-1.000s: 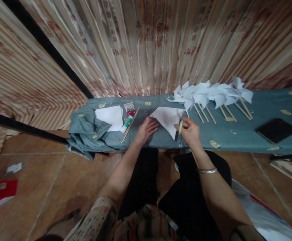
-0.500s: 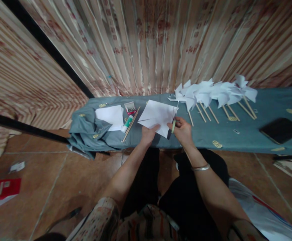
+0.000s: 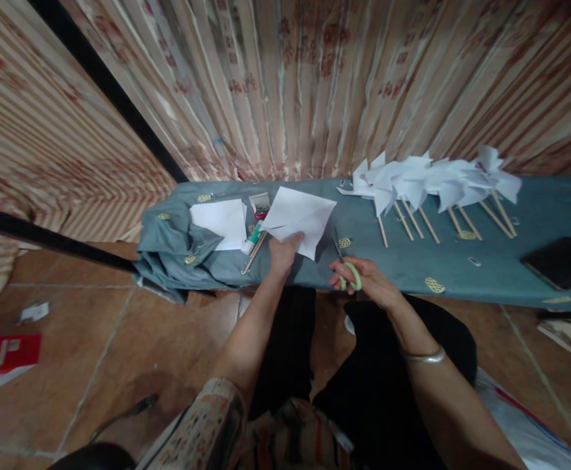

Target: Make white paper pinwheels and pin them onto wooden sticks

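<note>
My left hand [image 3: 284, 253] grips a white square sheet of paper [image 3: 301, 212] by its near edge; a cut runs in from the sheet's left side. To the right, my right hand [image 3: 358, 277] has its fingers in the green handles of a pair of scissors [image 3: 350, 275]. The blades point away from me and stand apart from the paper. Left of the held sheet lie a glue stick [image 3: 252, 239], thin wooden sticks [image 3: 256, 253] and a small open box of pins [image 3: 261, 207]. More white paper [image 3: 221, 224] lies further left.
Several white paper pinwheels [image 3: 427, 179] on wooden sticks lie in a row at the back right. A dark flat tablet-like object [image 3: 562, 262] rests at the right. The narrow table has a grey-blue cloth [image 3: 403, 261], bunched at its left end. A curtain [image 3: 285, 91] hangs behind.
My right hand has drawn the scissors away from the paper, toward me. The sheet in my left hand has shifted slightly left and turned, now partly over the sticks. The view has moved a little.
</note>
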Action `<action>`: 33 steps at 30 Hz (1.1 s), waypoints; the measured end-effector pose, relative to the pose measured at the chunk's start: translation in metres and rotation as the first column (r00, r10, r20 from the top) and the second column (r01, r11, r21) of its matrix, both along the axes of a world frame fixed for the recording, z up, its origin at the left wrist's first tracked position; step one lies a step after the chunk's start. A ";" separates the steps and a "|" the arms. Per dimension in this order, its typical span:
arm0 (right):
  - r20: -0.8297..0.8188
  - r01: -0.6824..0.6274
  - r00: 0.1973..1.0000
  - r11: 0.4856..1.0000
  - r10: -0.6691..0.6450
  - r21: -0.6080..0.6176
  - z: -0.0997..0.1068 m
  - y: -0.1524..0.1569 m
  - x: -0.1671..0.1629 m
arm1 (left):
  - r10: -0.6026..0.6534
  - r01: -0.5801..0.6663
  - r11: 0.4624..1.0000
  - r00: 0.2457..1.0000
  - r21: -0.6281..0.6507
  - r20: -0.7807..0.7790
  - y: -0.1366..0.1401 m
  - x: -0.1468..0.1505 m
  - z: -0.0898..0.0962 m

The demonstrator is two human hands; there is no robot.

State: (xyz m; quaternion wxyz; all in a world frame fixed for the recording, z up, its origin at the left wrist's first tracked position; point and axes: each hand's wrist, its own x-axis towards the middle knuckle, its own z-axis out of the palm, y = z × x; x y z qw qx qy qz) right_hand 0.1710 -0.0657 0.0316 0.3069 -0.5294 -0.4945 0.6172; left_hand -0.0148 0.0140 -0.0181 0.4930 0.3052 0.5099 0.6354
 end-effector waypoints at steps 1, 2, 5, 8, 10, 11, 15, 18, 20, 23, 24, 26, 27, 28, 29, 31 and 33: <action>0.010 -0.054 0.998 0.998 0.054 -0.041 0.000 -0.004 0.004 | 0.000 0.000 1.000 1.000 0.002 0.006 0.000 0.000 -0.001; 0.017 -0.102 0.995 0.992 0.103 -0.076 0.000 -0.007 0.008 | 0.002 -0.002 1.000 1.000 -0.003 0.008 0.001 0.001 -0.002; 0.025 -0.201 0.978 0.970 0.206 -0.134 0.000 -0.014 0.012 | 0.032 -0.031 0.999 0.999 -0.039 0.004 0.001 0.002 -0.003; 0.022 -0.240 0.969 0.959 0.246 -0.149 0.000 -0.018 0.007 | 0.049 -0.049 0.998 0.999 -0.049 0.003 0.000 0.003 -0.001; 0.010 -0.260 0.964 0.954 0.264 -0.148 0.001 -0.018 0.002 | 0.045 -0.046 0.998 0.999 -0.049 -0.015 -0.001 0.003 0.000; 0.006 -0.267 0.962 0.952 0.271 -0.147 0.001 -0.017 -0.001 | 0.040 -0.042 0.998 0.999 -0.051 -0.029 -0.002 0.003 0.000; 0.033 -0.265 0.962 0.955 0.271 -0.136 -0.001 -0.012 -0.011 | 0.011 -0.016 0.998 0.997 -0.062 -0.071 -0.003 0.004 0.000; 0.061 -0.245 0.965 0.961 0.254 -0.125 -0.003 -0.008 -0.014 | -0.002 -0.003 0.997 0.997 -0.073 -0.072 -0.004 0.004 0.000; 0.070 -0.236 0.967 0.964 0.245 -0.121 -0.005 -0.007 -0.016 | -0.011 0.005 0.998 0.997 -0.069 -0.075 -0.005 0.004 0.001; 0.076 -0.228 0.968 0.966 0.238 -0.118 -0.006 -0.006 -0.017 | -0.022 0.014 0.997 0.994 -0.072 -0.109 -0.005 0.004 0.000; 0.077 -0.227 0.969 0.967 0.236 -0.117 -0.006 -0.006 -0.017 | -0.026 0.017 0.997 0.992 -0.076 -0.121 -0.005 0.004 0.000; 0.078 -0.223 0.969 0.968 0.233 -0.117 -0.006 -0.005 -0.018 | -0.035 0.024 0.996 0.991 -0.084 -0.132 -0.005 0.004 0.000; 0.078 -0.222 0.970 0.968 0.231 -0.116 -0.006 -0.005 -0.018 | -0.040 0.029 0.996 0.991 -0.086 -0.129 -0.005 0.004 0.001; 0.078 -0.221 0.970 0.969 0.230 -0.115 -0.006 -0.005 -0.019 | -0.044 0.033 0.996 0.991 -0.089 -0.123 -0.005 0.004 0.001; 0.079 -0.220 0.970 0.969 0.230 -0.114 -0.005 -0.005 -0.019 | -0.047 0.037 0.995 0.992 -0.090 -0.116 -0.006 0.004 0.002; 0.081 -0.219 0.970 0.969 0.229 -0.111 -0.005 -0.004 -0.019 | -0.055 0.045 0.995 0.993 -0.092 -0.104 -0.006 0.005 0.003; 0.085 -0.216 0.971 0.971 0.225 -0.106 -0.004 -0.004 -0.020 | -0.057 0.047 0.994 0.993 -0.094 -0.106 -0.007 0.005 0.004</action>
